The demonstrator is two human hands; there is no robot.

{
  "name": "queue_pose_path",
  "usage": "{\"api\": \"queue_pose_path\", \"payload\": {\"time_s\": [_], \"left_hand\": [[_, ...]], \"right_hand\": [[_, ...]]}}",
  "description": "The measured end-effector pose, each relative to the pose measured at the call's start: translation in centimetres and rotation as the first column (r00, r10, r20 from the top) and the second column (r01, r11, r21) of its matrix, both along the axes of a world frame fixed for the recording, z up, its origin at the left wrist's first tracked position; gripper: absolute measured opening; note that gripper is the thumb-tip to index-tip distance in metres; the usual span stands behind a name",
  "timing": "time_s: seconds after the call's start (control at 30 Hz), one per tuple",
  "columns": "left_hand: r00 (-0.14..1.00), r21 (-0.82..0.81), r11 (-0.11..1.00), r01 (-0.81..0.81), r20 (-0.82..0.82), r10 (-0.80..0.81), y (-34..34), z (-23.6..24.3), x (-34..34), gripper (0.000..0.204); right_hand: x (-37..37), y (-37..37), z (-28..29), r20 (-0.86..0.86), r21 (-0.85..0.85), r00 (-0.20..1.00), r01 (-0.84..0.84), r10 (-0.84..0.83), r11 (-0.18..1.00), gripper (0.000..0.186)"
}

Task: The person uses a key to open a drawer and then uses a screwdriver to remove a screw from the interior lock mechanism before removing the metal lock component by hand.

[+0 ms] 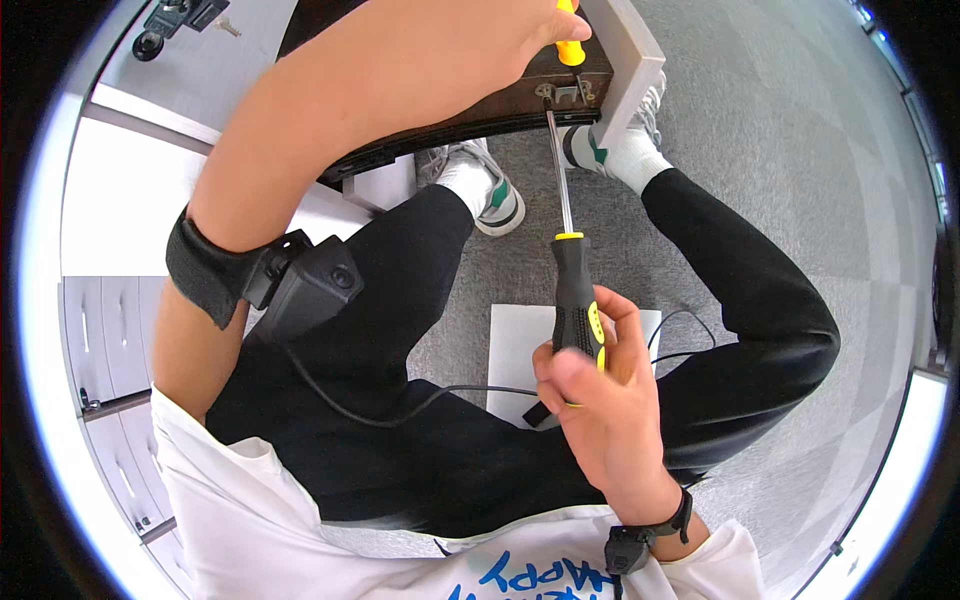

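Observation:
My right hand (612,410) is closed round the handle of a black-and-yellow screwdriver (573,285). Its long steel shaft points away from me, and the tip meets the left end of a small metal bracket (567,93) on a dark brown panel (505,102). At the top edge, my left hand (535,35) grips a second screwdriver with a yellow handle (571,52). That one's short shaft reaches down to the bracket's right end. Part of the left hand is cut off by the frame, and the exact contact at both tips is too small to make out.
A pale board (630,75) stands right of the panel. Upper left, a lock with keys (180,20) sits on a grey surface. A white sheet (510,345) lies on the carpet between my legs. Black cables (440,395) run from the wrist devices. Lockers (115,340) line the left.

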State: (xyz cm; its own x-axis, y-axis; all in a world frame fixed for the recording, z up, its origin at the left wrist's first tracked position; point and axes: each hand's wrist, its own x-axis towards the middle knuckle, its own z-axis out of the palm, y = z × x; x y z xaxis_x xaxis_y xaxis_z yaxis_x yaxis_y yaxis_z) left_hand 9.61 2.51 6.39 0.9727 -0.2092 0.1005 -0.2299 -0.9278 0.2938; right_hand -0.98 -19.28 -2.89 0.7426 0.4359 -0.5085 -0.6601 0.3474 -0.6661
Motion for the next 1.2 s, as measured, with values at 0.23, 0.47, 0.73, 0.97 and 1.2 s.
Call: {"api": "queue_pose_path", "payload": {"time_s": [0.23, 0.47, 0.73, 0.97, 1.2], "left_hand": [[0.983, 0.01, 0.991, -0.131, -0.128, 0.131, -1.2, 1.5, -0.4, 0.025], [0.98, 0.116, 0.979, -0.165, -0.094, 0.176, -2.8, 2.0, -1.4, 0.025], [0.978, 0.071, 0.98, -0.187, -0.076, 0.192, -2.6, 2.1, -1.0, 0.026], [0.966, 0.126, 0.961, -0.246, -0.048, 0.253, -3.3, 1.4, -1.0, 0.027], [0.942, 0.127, 0.951, -0.282, -0.153, 0.3, -2.6, 1.8, -0.2, 0.028]], "right_hand": [[0.1, -0.9, -0.9, 0.038, -0.072, 0.999, 0.003, 0.0, 0.997, 0.045], [-0.3, -2.0, -1.8, 0.066, 0.068, 0.991, -0.117, 0.112, 0.991, 0.04], [-0.7, -1.7, -1.4, 0.141, -0.033, 0.989, -0.036, 0.041, 0.999, 0.05], [-0.4, -1.9, -1.3, -0.016, 0.102, 1.0, 0.002, -0.001, 0.995, 0.039], [-0.6, -1.8, -1.2, -0.065, 0.181, 0.993, -0.086, 0.099, 0.98, 0.039]]}}
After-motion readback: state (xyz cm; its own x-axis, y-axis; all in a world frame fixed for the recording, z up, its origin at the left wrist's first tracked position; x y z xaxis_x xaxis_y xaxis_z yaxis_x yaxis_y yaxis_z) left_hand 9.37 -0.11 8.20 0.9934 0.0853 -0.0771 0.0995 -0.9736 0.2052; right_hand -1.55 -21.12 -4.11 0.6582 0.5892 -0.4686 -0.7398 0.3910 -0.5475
